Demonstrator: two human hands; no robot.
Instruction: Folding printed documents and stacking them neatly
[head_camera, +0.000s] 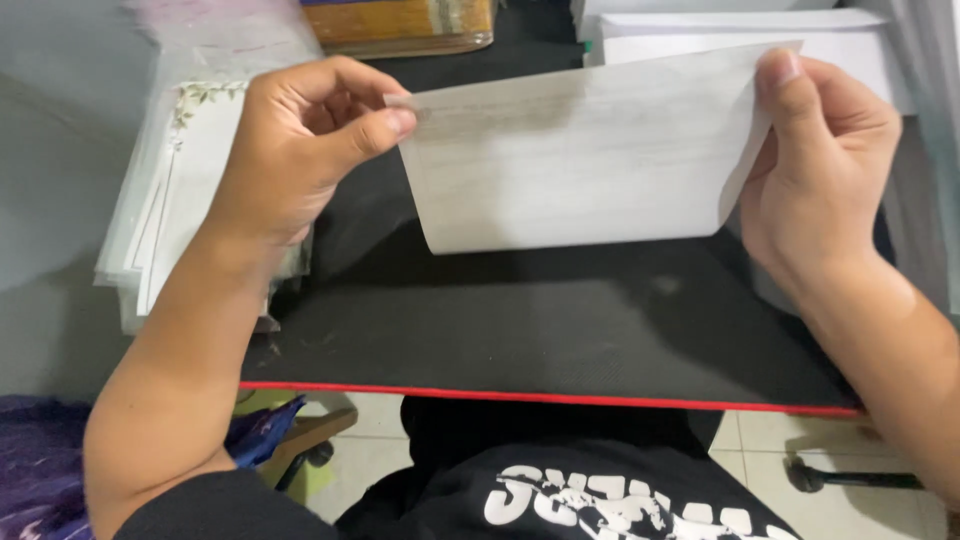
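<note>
While a grey tabletop (50, 200) fills the far left, a stack of clear plastic sleeves (165, 200) with white cards inside lies on it, just beside a black mat (520, 330) with a red front edge. Below that edge show pale floor tiles (800, 440) and part of a chair base. One left hand (290, 150) pinches the upper left corner of a single white sheet of paper (580, 150), thumb and fingers closed on it. This sheet hangs in the air above the mat, its right side curling. One right hand (820, 160) clamps the upper right corner the same way. Under the sheet the mat lies bare up to its front edge. Behind it sit a wooden box (400, 25) and a pile of white envelopes (740, 30), count unclear.
</note>
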